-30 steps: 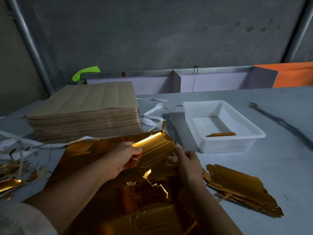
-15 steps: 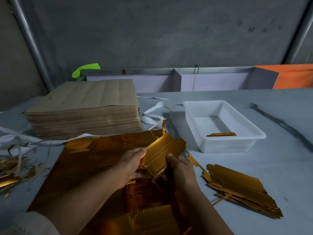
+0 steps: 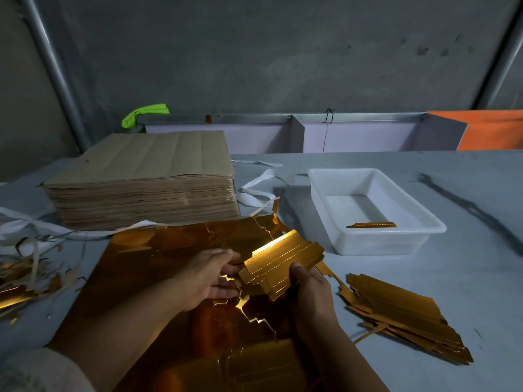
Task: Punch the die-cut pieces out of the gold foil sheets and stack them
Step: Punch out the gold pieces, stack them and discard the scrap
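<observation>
Since half a second ago the die-cut piece [image 3: 283, 264] has drifted a little rightward with both hands and tilted, so that its far edge now catches a bright band of light. One such piece is held, gold with rows of dotted perforations, lifted just above the gold foil sheet [image 3: 158, 264].

The left hand [image 3: 209, 275] pinches its left end, thumb on top and fingers curled below. The right hand [image 3: 311, 292] grips its near right corner, with the thumb pressed on the face. The other right fingers are hidden beneath, so I cannot tell how they lie.

Under both sets of fingers lies the one large sheet, with a jagged torn opening just below the fingertips.

To the right of the right fingers, on the table [image 3: 467, 278], sits one loose stack of punched pieces [image 3: 402, 315]. Its layers are too many and too overlapped to count.

Beyond the right fingers stands one white tray [image 3: 376, 244], and a single narrow gold strip [image 3: 372, 225] lies inside it.

Beyond the left fingers sits one thick pile of brown sheets [image 3: 141, 188]. White offcut strips [image 3: 257, 190] are curled between that pile and the tray.

Far to the left of the left fingers lies a heap of scrap trimmings [image 3: 25, 278], gold and pale.

Past the pile, one green object [image 3: 144, 113] rests by the wall, and one orange panel [image 3: 492, 131] stands at the far right.
</observation>
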`<action>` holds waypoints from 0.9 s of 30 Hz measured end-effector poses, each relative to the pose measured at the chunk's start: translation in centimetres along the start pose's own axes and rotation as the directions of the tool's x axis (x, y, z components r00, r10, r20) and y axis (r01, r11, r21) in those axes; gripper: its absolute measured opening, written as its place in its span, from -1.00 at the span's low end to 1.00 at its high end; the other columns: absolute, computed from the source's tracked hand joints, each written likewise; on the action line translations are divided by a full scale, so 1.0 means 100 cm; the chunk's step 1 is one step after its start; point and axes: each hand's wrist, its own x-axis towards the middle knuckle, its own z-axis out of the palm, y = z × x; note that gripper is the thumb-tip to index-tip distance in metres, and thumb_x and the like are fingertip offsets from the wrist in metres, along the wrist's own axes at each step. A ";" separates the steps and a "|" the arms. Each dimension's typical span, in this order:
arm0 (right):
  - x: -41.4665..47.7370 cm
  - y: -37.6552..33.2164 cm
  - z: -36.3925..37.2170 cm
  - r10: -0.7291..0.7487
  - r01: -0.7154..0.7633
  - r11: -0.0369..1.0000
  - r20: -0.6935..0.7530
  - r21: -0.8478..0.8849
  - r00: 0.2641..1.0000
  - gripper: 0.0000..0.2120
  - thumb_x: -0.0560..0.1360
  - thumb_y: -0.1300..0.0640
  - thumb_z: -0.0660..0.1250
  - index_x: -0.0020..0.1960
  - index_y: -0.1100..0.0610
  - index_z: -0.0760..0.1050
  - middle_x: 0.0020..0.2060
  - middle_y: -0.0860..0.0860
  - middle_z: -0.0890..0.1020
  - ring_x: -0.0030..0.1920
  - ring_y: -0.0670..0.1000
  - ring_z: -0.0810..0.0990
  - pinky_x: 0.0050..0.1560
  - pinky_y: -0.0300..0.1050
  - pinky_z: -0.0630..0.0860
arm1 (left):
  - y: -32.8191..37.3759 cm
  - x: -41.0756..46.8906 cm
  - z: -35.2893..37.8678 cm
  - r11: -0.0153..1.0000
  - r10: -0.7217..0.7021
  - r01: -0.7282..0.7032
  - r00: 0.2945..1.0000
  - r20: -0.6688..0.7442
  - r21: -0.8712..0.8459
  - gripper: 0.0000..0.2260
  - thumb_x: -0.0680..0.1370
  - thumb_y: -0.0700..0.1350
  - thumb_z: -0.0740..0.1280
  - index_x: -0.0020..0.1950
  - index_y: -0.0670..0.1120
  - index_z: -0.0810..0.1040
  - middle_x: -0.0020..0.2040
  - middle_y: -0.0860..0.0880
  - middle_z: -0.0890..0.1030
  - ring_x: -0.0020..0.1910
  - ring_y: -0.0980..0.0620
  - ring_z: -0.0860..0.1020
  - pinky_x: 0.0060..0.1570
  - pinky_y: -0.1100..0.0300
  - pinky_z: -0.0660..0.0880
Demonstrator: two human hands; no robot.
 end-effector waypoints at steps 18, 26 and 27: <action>-0.005 0.002 -0.001 -0.010 0.003 0.993 0.059 0.121 0.998 -0.81 0.65 0.05 0.21 0.12 0.11 0.53 -0.21 0.12 0.72 -0.19 0.13 0.73 -0.31 -0.05 0.60 | 0.016 0.002 0.022 0.884 0.269 -0.237 0.963 -0.025 0.402 -0.70 0.60 -0.05 0.32 0.33 -0.01 0.45 0.09 0.05 0.50 -0.06 0.16 0.48 -0.23 0.33 0.40; -0.002 0.006 -0.002 -0.046 0.042 0.996 0.050 0.081 0.998 -0.78 0.64 0.02 0.22 0.11 0.14 0.54 -0.23 0.12 0.69 -0.22 0.13 0.70 -0.21 0.02 0.62 | 0.010 0.002 0.033 0.985 0.078 -0.075 0.997 -0.012 0.155 -0.64 0.62 0.06 0.24 0.37 -0.05 0.42 0.11 -0.16 0.46 -0.07 -0.05 0.59 -0.29 0.24 0.57; -0.001 0.007 -0.002 -0.046 0.043 0.996 0.046 0.074 0.998 -0.79 0.64 0.02 0.23 0.11 0.14 0.54 -0.23 0.13 0.68 -0.20 0.14 0.69 -0.14 0.06 0.63 | 0.010 0.002 0.034 0.991 0.071 -0.069 0.997 -0.015 0.111 -0.64 0.63 0.04 0.24 0.39 -0.06 0.41 0.11 -0.15 0.44 -0.04 -0.06 0.57 -0.29 0.23 0.59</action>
